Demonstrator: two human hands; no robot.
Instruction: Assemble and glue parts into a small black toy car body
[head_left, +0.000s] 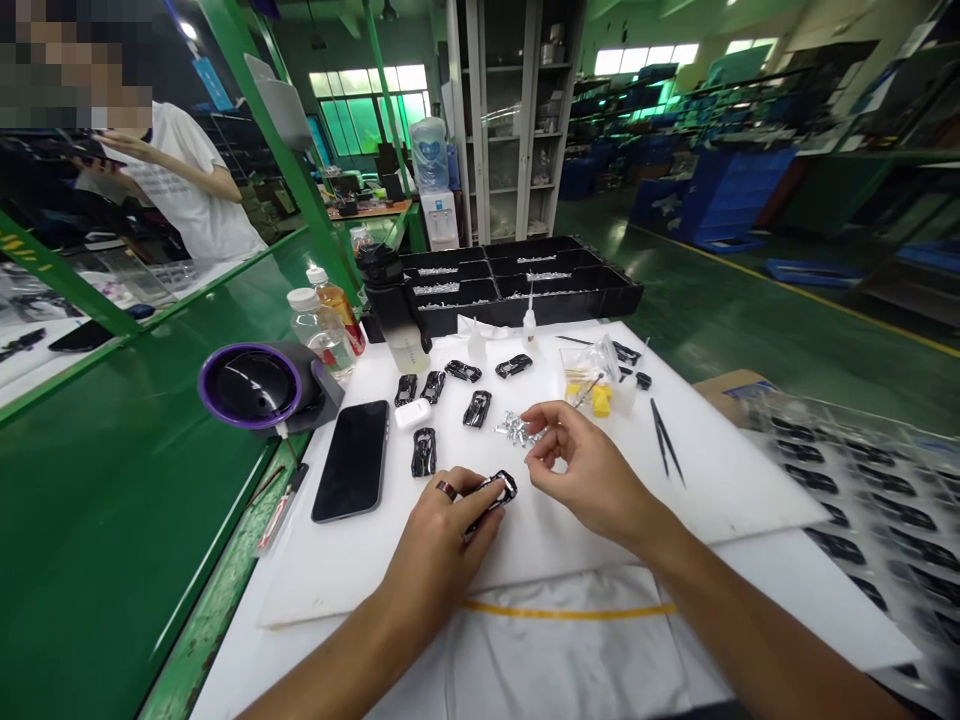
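My left hand (450, 520) is closed around a small black toy car body (504, 488), pressing it down on the white foam board (360, 575). Its front end shows past my fingers; the rest is covered. To the right, my right hand (577, 470) hovers just above the board with its fingers curled and thumb and fingertips close together. Whatever the tips hold, if anything, is too small to make out. Beside those fingertips lies a pile of small silver parts (516, 430). Several more black car bodies (424, 452) are spread over the board beyond my left hand.
A phone (351, 460), white earbud case (412, 414), black tweezers (666, 440) and yellow pieces (601, 400) lie on the board. Behind stand a dark bottle (394, 310) and a divided black tray (517, 315). A purple-rimmed fan (251, 388) is left; packed car parts (870, 490) are right.
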